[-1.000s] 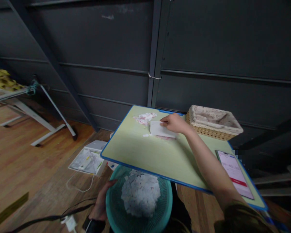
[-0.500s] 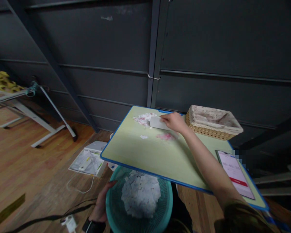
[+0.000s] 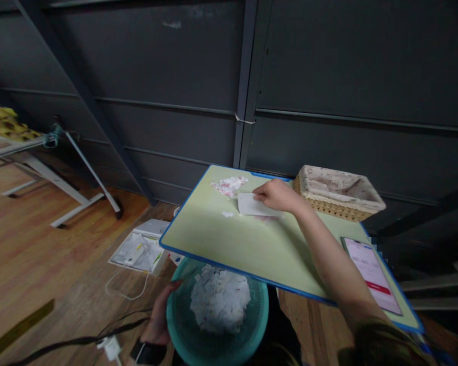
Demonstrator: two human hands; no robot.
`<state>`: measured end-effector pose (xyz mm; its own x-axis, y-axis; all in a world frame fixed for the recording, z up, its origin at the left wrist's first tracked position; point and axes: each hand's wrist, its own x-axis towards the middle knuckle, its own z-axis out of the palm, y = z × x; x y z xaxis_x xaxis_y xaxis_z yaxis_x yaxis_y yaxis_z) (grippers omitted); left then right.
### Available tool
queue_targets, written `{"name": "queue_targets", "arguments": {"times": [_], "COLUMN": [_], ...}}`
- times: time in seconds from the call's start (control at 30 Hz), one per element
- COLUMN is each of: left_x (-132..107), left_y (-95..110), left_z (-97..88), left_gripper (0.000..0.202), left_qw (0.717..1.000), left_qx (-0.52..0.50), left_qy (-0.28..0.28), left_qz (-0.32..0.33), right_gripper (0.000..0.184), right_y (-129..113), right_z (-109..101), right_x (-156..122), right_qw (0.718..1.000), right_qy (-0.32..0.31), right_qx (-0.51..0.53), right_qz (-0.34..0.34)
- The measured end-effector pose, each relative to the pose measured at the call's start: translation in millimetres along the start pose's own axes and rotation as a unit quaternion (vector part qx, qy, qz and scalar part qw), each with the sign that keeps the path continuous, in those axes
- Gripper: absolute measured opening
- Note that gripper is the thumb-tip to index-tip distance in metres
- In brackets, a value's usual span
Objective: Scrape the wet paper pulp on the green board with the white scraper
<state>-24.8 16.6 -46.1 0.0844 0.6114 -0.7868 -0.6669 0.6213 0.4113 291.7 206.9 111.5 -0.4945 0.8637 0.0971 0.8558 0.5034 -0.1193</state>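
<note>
My right hand (image 3: 277, 195) is stretched out over the green table (image 3: 229, 244) and grips a white flat scraper card (image 3: 254, 205) that rests on the tabletop. A pile of white and pink paper scraps (image 3: 229, 185) lies just beyond the card, and one small scrap (image 3: 226, 214) sits to its left. Some pink scraps show under the card's near edge. My left hand (image 3: 160, 315) holds the rim of a teal basket (image 3: 217, 317) below the table's near edge. The basket is heaped with white paper scraps (image 3: 220, 300).
A wicker basket with a cloth liner (image 3: 338, 192) stands at the table's far right. A phone with a lit screen (image 3: 372, 274) lies on the right side. On the wooden floor are a white box (image 3: 139, 249), cables and a white frame stand (image 3: 68, 178). A dark wall stands behind.
My right hand pushed the card away toward the far scrap pile, then drew it back toward me over the pink scraps. The teal basket stays under the table edge.
</note>
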Motion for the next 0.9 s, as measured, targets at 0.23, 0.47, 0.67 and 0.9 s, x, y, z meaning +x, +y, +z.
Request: {"name": "queue_targets", "arguments": {"times": [0.23, 0.47, 0.67, 0.9], "left_x": [-14, -20, -18, -20], "left_y": [5, 7, 7, 8], "left_z": [18.6, 24.9, 19.3, 22.3], "left_gripper": [0.017, 0.017, 0.016, 0.016], "left_qw": [0.997, 0.997, 0.997, 0.996], "left_qx": [0.009, 0.002, 0.017, 0.039], "left_qy": [0.054, 0.018, 0.009, 0.024], "left_qz": [0.056, 0.072, 0.071, 0.077], "right_gripper": [0.023, 0.024, 0.023, 0.025], "right_y": [-13, -17, -20, -18], "right_z": [0, 8, 13, 10], "right_x": [2, 1, -1, -1], "right_qw": [0.997, 0.998, 0.998, 0.995], "right_qy": [-0.007, 0.026, -0.003, 0.024], "right_qx": [0.080, 0.051, 0.057, 0.092], "right_qz": [-0.021, 0.032, -0.005, -0.008]}}
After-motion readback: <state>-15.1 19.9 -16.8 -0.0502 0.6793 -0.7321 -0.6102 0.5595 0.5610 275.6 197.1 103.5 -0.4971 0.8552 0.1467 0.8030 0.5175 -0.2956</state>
